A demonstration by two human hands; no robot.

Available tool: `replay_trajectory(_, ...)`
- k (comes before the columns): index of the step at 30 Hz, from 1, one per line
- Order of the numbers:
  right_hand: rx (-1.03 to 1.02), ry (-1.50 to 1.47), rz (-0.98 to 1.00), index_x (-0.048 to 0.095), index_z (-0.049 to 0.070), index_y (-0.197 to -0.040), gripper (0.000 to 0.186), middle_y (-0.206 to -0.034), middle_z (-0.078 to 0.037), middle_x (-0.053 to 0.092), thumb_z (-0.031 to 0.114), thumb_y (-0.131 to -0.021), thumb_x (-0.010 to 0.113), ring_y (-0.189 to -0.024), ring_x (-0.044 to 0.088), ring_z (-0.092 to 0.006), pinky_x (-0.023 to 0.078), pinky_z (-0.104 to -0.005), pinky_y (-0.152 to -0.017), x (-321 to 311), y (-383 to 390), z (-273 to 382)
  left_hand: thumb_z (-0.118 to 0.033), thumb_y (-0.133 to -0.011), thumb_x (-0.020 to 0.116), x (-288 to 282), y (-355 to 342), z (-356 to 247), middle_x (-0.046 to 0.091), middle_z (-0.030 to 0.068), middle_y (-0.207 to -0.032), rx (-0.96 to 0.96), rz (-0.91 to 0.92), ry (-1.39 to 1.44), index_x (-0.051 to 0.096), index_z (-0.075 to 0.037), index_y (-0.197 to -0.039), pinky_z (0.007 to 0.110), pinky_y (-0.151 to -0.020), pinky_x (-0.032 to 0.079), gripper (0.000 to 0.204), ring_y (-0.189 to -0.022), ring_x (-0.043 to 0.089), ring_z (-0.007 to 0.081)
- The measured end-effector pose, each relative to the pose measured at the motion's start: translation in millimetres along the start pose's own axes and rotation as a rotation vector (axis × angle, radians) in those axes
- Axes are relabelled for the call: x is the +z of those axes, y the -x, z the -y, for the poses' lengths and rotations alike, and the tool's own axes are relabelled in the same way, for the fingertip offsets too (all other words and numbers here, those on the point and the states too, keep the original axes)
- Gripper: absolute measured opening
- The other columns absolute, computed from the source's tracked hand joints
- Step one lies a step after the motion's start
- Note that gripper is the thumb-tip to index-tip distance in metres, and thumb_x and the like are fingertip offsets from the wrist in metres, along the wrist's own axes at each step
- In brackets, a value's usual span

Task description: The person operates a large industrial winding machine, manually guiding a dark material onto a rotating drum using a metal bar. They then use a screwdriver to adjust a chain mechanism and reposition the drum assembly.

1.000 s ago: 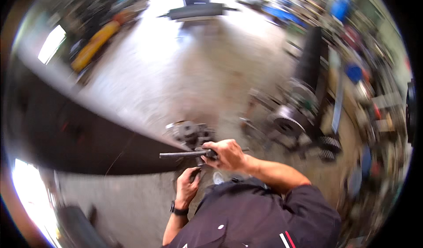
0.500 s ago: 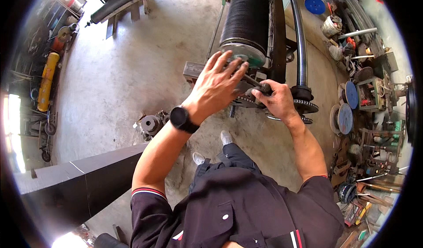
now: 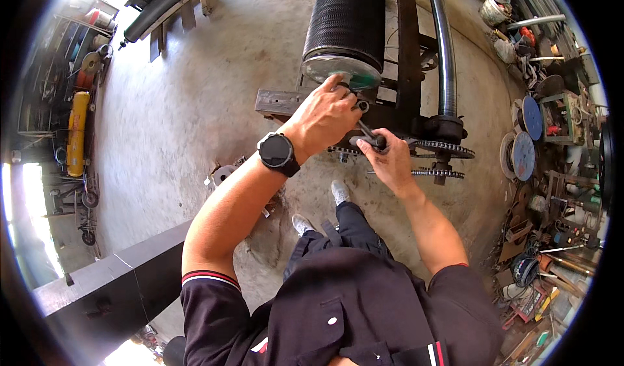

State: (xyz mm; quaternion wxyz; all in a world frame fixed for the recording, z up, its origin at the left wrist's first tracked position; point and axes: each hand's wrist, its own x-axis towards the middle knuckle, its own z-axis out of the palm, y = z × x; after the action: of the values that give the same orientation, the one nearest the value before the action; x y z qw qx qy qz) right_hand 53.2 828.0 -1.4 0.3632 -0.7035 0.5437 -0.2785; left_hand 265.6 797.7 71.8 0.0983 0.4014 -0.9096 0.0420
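My left hand [image 3: 328,114], with a watch [image 3: 278,153] on its wrist, is closed at the shaft end just below the flat metal end plate of a black ridged roller [image 3: 344,25]. Its fingers curl there, and what they grip is hidden. In my right hand [image 3: 391,161] is a dark metal wrench [image 3: 369,131], its ring end pointing up beside the left fingers. Fingers and thumb close round its lower part. Behind my hands, the steel frame [image 3: 408,61] carries the roller.
Toothed sprockets [image 3: 445,149] and a long smooth shaft [image 3: 444,54] lie right of my hands. A dark beam [image 3: 117,272] crosses the lower left. Blue-faced spools [image 3: 523,155] and piled tools line the right side. A yellow cylinder [image 3: 77,132] stands at the left.
My left hand has gone from spread fingers to curled ones at the shaft end. The wrench and right hand have shifted slightly left and down in view, as the whole view moved.
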Motion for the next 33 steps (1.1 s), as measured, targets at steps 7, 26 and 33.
replay_trajectory(7, -0.234, 0.150, 0.115, 0.061, 0.005, -0.091, 0.033, -0.069, -0.018, 0.068, 0.035, -0.089, 0.075, -0.069, 0.071, -0.0376, 0.057, -0.0467, -0.061, -7.9, -16.2, 1.7, -0.042, -0.081, 0.077, 1.0, 12.7, -2.1, 0.063, 0.0057, -0.091, -0.150, 0.094, 0.038, 0.065, -0.011, -0.092, 0.039, -0.082, 0.047, 0.035, -0.092, 0.064, 0.0247)
replay_trajectory(26, -0.287, 0.602, -0.545, 0.064, 0.008, -0.068, 0.043, -0.067, -0.012, 0.063, 0.034, -0.102, 0.059, -0.063, 0.063, -0.0300, 0.049, -0.0428, -0.060, 43.0, 22.2, 81.7, -0.055, -0.076, 0.078, 45.7, 126.2, 78.8, 0.062, 0.0133, -0.073, -0.319, -0.150, 0.188, 0.060, -0.005, -0.075, 0.046, -0.077, 0.050, 0.053, -0.079, 0.064, 0.0368)
replay_trajectory(33, -0.397, 0.779, -0.926, 0.058, 0.014, -0.055, 0.048, -0.052, -0.010, 0.061, 0.035, -0.097, 0.065, -0.047, 0.064, -0.0275, 0.046, -0.0394, -0.042, 63.6, -8.0, 79.6, -0.060, -0.081, 0.074, 68.2, 125.0, 76.9, 0.066, 0.0187, -0.071, -0.382, -0.244, 0.231, 0.065, -0.003, -0.072, 0.047, -0.074, 0.050, 0.059, -0.076, 0.066, 0.0399)
